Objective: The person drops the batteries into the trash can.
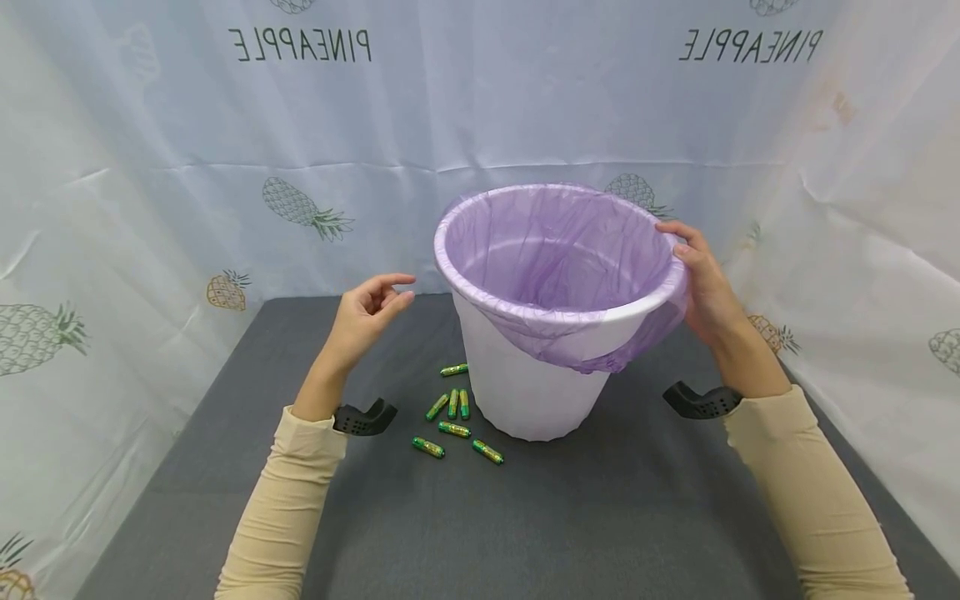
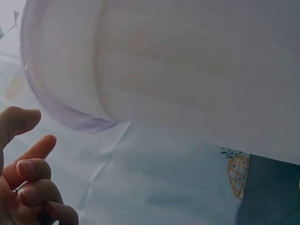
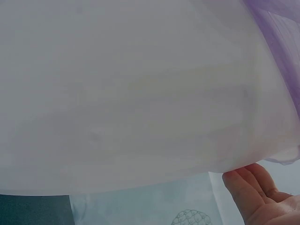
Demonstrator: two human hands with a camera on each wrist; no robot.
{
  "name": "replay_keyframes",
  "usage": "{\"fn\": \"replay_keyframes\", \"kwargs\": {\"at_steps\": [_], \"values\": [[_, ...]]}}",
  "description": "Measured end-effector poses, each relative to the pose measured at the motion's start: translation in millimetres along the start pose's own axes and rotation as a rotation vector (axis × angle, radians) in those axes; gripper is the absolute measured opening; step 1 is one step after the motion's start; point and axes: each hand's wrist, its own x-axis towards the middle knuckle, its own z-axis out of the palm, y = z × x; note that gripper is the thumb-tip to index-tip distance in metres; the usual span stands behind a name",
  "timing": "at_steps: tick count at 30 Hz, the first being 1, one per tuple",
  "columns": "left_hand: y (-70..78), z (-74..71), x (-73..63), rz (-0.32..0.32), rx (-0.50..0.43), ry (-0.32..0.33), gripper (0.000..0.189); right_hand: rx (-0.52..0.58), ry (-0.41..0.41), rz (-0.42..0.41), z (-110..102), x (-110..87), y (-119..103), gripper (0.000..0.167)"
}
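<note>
A white trash can stands on the dark table, lined with a translucent purple trash bag. The bag's edge is folded out over the rim and hangs down loosely at the front right. My right hand grips the bag at the right side of the rim; in the right wrist view its fingers reach the can's outer wall. To the left of the can, my left hand is raised, holding nothing. Its fingers are loosely bent, with thumb and index finger apart, near the left rim.
Several green-and-gold batteries lie scattered on the table by the can's lower left side. A pale curtain printed with pineapples hangs behind the table and along both sides. Each wrist wears a black band.
</note>
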Motion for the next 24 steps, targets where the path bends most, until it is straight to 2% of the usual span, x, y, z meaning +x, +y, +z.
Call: {"fn": "replay_keyframes", "kwargs": {"at_steps": [8,24], "values": [[-22.2,-1.0,-1.9,-0.054,0.019,-0.035,0.030,0.009,0.005,-0.001,0.3,0.0,0.2,0.022],[-55.5,5.1,-7.8,-0.167,0.059,-0.065,0.031,0.007,0.003,-0.005,0.5,-0.3,0.1,0.023]]}}
